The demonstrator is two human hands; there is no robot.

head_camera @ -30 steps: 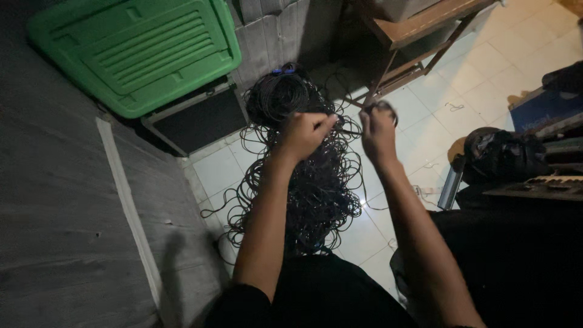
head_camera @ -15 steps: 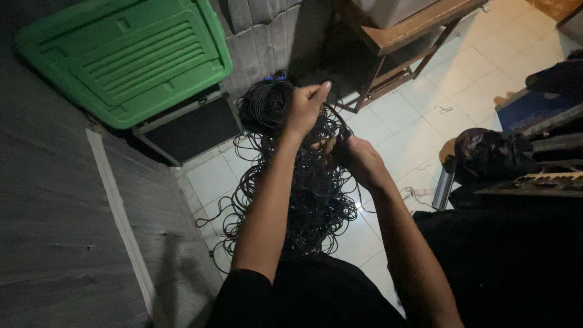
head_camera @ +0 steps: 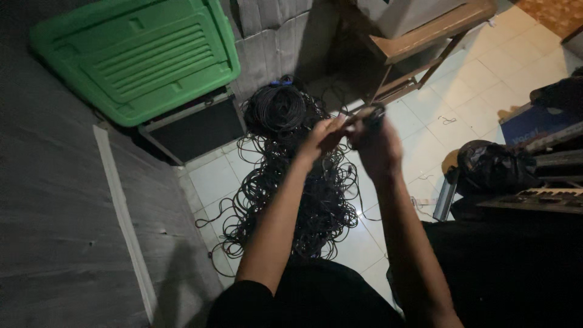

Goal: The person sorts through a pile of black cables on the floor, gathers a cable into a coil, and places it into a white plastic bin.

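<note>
Black cable [head_camera: 291, 200], a loose tangle heaped on the white tiled floor [head_camera: 486, 79], with a neater coil [head_camera: 278, 108] at its far end beside the green lid [head_camera: 139, 58]. Likely limp and light by the strand, heavy and snag-prone as a mass; best taken by a single free strand, not the heap. Left hand [head_camera: 322, 138] and right hand [head_camera: 373, 143] raised close together above it, each grip closed on a strand.

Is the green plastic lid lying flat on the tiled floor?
No, the green plastic lid stands tilted against the grey wall, above a black case.
</note>
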